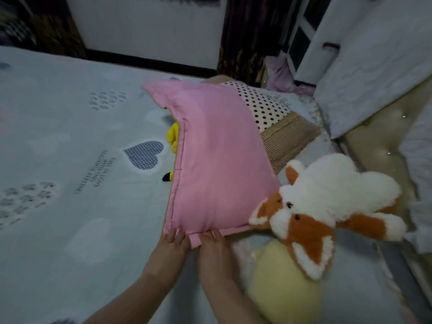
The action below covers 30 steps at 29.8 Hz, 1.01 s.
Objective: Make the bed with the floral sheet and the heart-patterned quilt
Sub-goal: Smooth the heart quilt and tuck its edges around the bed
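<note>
Two bare forearms come in low, side by side, and the left hand [174, 242] and right hand [214, 249] meet at the near edge of the pink pillow [215, 164]. The fingers lie fairly straight along the flange with a small pink tab hanging between the hands. The thumbs are out of sight, so I cannot tell whether either hand pinches the edge or only touches it.

The pillow runs away from the hands towards the head end. Its left edge lies over the quilt [70, 136], which spreads flat and smooth across the whole left side, grey hearts and lettering showing, with plenty of open surface there. A yellow toy [173, 136] peeps out from under that left edge.

The pillow's far right corner overlaps a dotted pillow [261, 106], which lies on a tan woven pillow [287, 141]. It's crowded on the right: a fox plush [327, 206] lies with its ear touching the pink pillow's near right corner, and a pale yellow plush [285, 291] sits just under the fox, close beside the right forearm.

Both toys lie on the sheet [364, 284], pale and too blurred to read its print. A cream headboard [378, 150] runs along the right edge. Beyond the quilt's far edge is a dark strip, then a white wall [152, 24]
</note>
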Motion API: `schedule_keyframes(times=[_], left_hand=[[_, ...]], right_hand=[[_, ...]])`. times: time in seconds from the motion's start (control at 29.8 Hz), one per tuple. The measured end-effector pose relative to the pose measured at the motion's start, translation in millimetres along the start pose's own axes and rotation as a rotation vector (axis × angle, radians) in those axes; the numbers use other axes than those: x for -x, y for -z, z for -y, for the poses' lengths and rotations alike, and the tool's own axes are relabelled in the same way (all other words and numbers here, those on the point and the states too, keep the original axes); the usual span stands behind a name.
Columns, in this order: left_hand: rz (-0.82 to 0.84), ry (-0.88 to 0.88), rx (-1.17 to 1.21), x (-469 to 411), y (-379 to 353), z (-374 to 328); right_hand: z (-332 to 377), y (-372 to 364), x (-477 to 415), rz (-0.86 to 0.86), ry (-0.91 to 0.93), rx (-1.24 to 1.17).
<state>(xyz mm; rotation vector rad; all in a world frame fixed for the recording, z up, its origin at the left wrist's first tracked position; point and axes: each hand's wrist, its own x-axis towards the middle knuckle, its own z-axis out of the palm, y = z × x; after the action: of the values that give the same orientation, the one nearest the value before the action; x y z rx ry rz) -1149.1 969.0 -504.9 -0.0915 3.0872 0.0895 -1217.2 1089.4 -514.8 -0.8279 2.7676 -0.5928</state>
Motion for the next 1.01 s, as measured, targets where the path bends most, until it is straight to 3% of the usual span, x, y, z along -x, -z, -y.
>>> schedule_keyframes(times=[0.23,0.4,0.5,0.77,0.8,1.01], left_hand=[[0.135,0.090,-0.026,98,87,-2],[0.258,0.153,0.022,150,151,-28],[0.296,0.188,0.064,163,183,-39],[0.259,0.202,-0.023,203,213,-52],[0.250,0.208,-0.047,215,214,-52],[0.296,0.127,-0.074,292,219,-61]], right_hand=[[78,54,88,-0.080,0.054,-0.040],[114,112,144,0.102,0.071,-0.147],[120,139,160,0.118,0.055,-0.174],[142,169,203,0.168,0.111,-0.133],[147,165,210,0.120,0.148,-0.085],[182,163,292,0.199,0.208,0.087]])
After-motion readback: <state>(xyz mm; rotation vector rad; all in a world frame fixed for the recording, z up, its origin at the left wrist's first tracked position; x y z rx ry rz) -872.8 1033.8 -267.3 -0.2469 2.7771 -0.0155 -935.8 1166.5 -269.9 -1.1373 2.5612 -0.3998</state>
